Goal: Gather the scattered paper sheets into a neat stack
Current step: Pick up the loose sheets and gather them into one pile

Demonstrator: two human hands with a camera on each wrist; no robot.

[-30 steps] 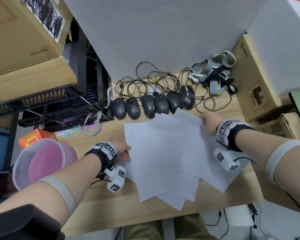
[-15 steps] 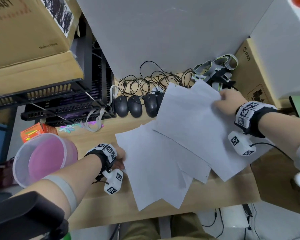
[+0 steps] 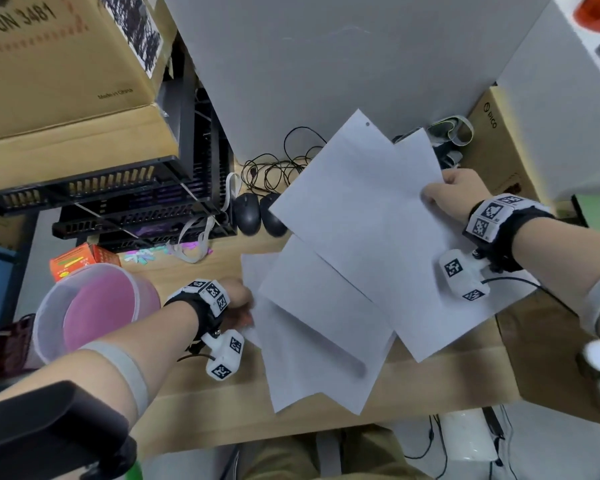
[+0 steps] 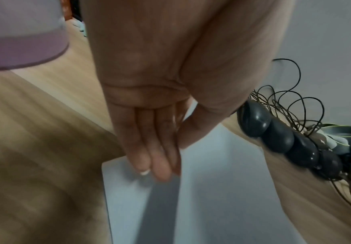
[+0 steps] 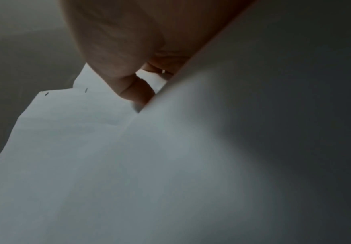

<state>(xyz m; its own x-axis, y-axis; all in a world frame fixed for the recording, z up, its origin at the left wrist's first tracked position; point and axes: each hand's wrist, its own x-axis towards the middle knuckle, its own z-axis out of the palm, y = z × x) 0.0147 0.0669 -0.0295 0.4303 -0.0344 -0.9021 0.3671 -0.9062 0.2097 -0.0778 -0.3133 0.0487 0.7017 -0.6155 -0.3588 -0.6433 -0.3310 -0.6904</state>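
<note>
White paper sheets lie fanned on the wooden desk (image 3: 205,410). My right hand (image 3: 433,195) grips the right edge of a few lifted sheets (image 3: 361,220), which hang tilted above the desk. In the right wrist view the thumb (image 5: 132,92) presses on that paper (image 5: 107,165). My left hand (image 3: 246,306) is at the left edge of the lower sheets (image 3: 319,341), its fingertips hidden under them. In the left wrist view the left hand (image 4: 176,148) pinches a sheet's (image 4: 222,181) edge between the thumb and the straight fingers (image 4: 160,156).
Black mice (image 3: 246,213) and tangled cables (image 3: 281,168) line the desk's back edge, partly behind the lifted sheets. A pink tub (image 3: 94,306) stands at the left, with black crates (image 3: 118,202) behind it. A cardboard box (image 3: 492,150) and straps (image 3: 454,133) are at the back right.
My right hand has lifted its sheets up and toward the back right, away from the sheets on the desk. The left hand stays at the left edge of the lower sheets.
</note>
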